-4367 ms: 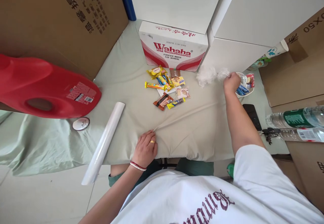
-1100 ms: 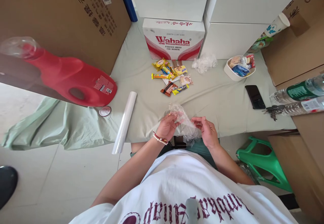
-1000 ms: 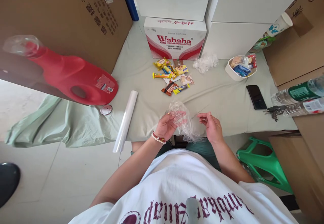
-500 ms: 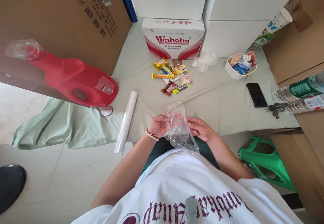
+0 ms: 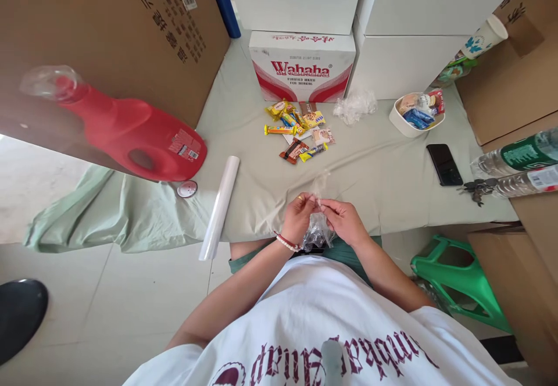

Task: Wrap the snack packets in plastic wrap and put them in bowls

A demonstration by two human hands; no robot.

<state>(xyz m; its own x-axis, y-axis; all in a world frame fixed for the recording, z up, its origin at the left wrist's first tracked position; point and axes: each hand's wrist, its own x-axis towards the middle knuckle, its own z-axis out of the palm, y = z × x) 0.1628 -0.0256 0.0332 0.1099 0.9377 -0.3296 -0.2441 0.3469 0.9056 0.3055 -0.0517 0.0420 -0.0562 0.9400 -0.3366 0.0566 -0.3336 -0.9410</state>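
A crumpled piece of clear plastic film (image 5: 318,233) hangs between my hands at the table's near edge, over my lap. My left hand (image 5: 300,216), with a beaded bracelet at the wrist, pinches its gathered upper part. From the other side my right hand (image 5: 344,218) grips the same gathered spot with thumb and forefinger, the fingertips of both hands almost touching. A thin end of the film sticks up above the fingers. Beyond them on the cloth lies a loose pile of wrapped snacks (image 5: 299,130). To the left rests a roll of plastic film (image 5: 220,207).
A red detergent bottle (image 5: 143,136) leans at the left beside a round badge (image 5: 187,189). Behind the snacks stand a Wahaha carton (image 5: 303,75) and crumpled plastic (image 5: 355,107). At right are a snack bowl (image 5: 417,130), a phone (image 5: 444,165), keys (image 5: 477,189) and bottles (image 5: 527,154).
My hands have come together, and the film that was spread out between them is now bunched and pinched at its top. The view has shifted slightly.
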